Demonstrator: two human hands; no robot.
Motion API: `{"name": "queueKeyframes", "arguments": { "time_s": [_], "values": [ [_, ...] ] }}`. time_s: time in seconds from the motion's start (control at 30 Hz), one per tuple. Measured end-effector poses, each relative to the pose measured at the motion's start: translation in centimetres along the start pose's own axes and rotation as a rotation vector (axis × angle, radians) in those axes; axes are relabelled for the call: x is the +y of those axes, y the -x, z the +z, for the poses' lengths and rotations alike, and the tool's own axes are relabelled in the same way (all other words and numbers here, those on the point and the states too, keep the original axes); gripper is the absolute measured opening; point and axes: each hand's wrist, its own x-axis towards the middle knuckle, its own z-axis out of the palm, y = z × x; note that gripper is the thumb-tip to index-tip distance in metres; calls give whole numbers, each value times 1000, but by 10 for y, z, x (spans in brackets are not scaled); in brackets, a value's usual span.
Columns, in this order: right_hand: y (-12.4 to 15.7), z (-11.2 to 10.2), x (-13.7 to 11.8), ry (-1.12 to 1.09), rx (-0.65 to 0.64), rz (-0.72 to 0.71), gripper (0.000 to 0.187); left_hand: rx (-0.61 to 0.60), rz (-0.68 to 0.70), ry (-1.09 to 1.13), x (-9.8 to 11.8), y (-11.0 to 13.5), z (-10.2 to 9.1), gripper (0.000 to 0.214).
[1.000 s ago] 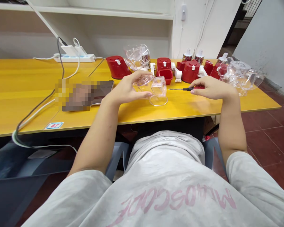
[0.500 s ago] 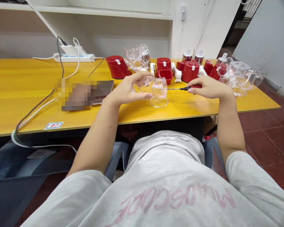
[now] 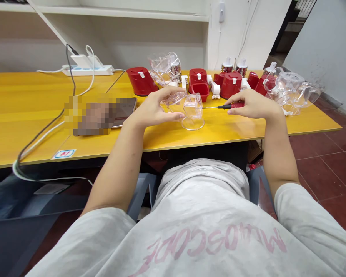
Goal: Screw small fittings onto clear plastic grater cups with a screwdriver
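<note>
My left hand [image 3: 154, 107] grips a clear plastic cup [image 3: 190, 111] that lies on its side on the yellow table [image 3: 29, 111], its wide mouth toward me. My right hand [image 3: 253, 104] is closed on a screwdriver [image 3: 223, 106] with a red and black handle. The thin metal shaft points left, and its tip sits right at the cup's right side.
Red plastic housings [image 3: 141, 80] and small white parts line the table's back. More clear cups [image 3: 294, 90] are piled at the right end. A dark tablet [image 3: 123, 109], a white power strip [image 3: 88, 69] and trailing cables [image 3: 43, 132] lie to the left. Shelving stands behind.
My right hand lifted the screwdriver off the table and brought its tip left to the cup. My left hand kept hold of the cup.
</note>
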Motion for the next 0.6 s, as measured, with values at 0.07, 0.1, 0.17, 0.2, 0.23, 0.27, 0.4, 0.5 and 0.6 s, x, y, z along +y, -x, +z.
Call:
{"name": "queueKeyframes", "arguments": {
  "time_s": [0.07,0.1,0.17,0.2,0.23,0.27,0.4,0.5,0.6],
  "values": [
    [-1,0,0,-15,-15,9,41,5,-4,0,0,0,0,112],
    [-1,1,0,-25,-28,18,40,6,-7,-1,0,0,0,113],
    [-2,1,0,-47,-53,37,39,5,-10,0,0,0,0,112],
    [-2,2,0,-57,-64,44,38,4,-10,3,0,0,0,112],
    [-3,2,-1,-64,-69,52,36,2,-9,4,0,0,0,112],
    [-3,3,-1,-69,-73,58,36,2,-7,4,0,0,0,112],
    [-5,5,-4,-55,-74,87,49,1,-7,2,1,0,0,111],
    [-6,6,-5,-29,-34,66,36,0,-6,0,0,0,0,110],
    [-6,7,-5,-2,4,40,31,3,-6,-5,0,0,0,112]
  ]
}}
